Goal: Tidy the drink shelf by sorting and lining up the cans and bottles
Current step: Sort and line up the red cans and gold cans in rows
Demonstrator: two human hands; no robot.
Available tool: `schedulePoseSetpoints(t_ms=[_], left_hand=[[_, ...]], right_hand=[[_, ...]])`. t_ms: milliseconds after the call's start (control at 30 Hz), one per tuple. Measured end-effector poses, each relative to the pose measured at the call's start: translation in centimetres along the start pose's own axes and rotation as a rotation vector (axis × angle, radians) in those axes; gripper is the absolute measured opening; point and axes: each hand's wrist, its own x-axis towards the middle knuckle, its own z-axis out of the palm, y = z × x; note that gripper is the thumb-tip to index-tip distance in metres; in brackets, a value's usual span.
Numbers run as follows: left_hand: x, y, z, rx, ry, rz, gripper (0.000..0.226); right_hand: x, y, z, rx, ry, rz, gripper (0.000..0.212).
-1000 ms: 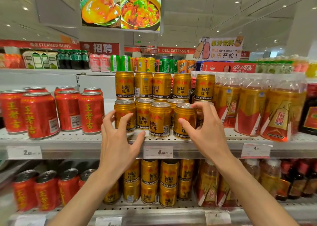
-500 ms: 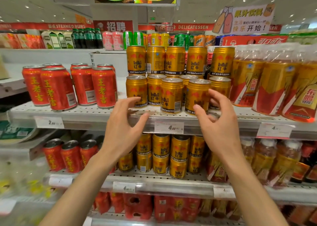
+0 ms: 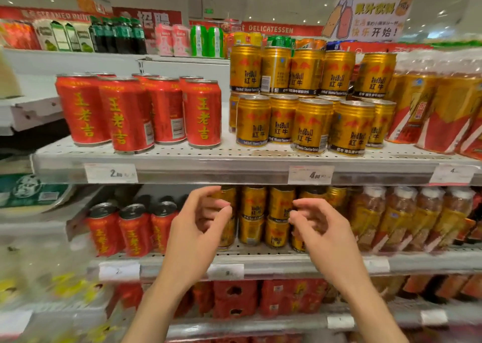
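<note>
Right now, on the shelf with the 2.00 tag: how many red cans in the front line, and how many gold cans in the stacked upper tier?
red Chinese-lettered drink cans, front line: 4
gold RedBull drink cans, upper tier: 5
Total: 9

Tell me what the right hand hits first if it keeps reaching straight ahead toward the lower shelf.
Most likely the stacked gold cans on the lower shelf: the right hand, holding nothing, has its curled fingertips pointing at them. Depth is unclear, so I cannot tell how close it is.
</note>
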Motion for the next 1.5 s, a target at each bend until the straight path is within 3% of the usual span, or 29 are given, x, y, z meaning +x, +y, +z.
schedulePoseSetpoints(t_ms=[333, 600, 833, 1067, 1200, 1300, 1500], left_hand=[[2.8, -3.0, -13.4, -0.001, -0.141, 0.033, 0.028], [4.3, -2.7, -18.3, 0.061, -0.140, 0.089, 0.025], [7.1, -0.1, -19.9, 0.277, -0.115, 0.267, 0.031], [11.4, 4.0, -23.3, 0.594, -0.055, 0.523, 0.035], [14.1, 5.7, -25.1, 0.742, -0.030, 0.619, 0.037], [15.9, 6.9, -26.0, 0.893, -0.039, 0.613, 0.047], [18.8, 7.7, -25.9, 1.067, -0.167, 0.434, 0.067]], right_hand=[[-3.6, -5.3, 12.3, -0.015, 0.064, -0.020, 0.011], [-2.9, -8.4, 15.0, -0.102, 0.074, -0.106, 0.011], [1.6, -13.5, 15.0, -0.272, -0.012, -0.282, 0.019], [6.8, -19.6, 18.2, -0.381, -0.029, -0.570, 0.043], [8.5, -21.3, 19.5, -0.440, -0.076, -0.641, 0.052], [9.3, -21.8, 19.9, -0.497, -0.130, -0.627, 0.050], [9.9, -22.2, 19.7, -0.501, -0.222, -0.566, 0.047]])
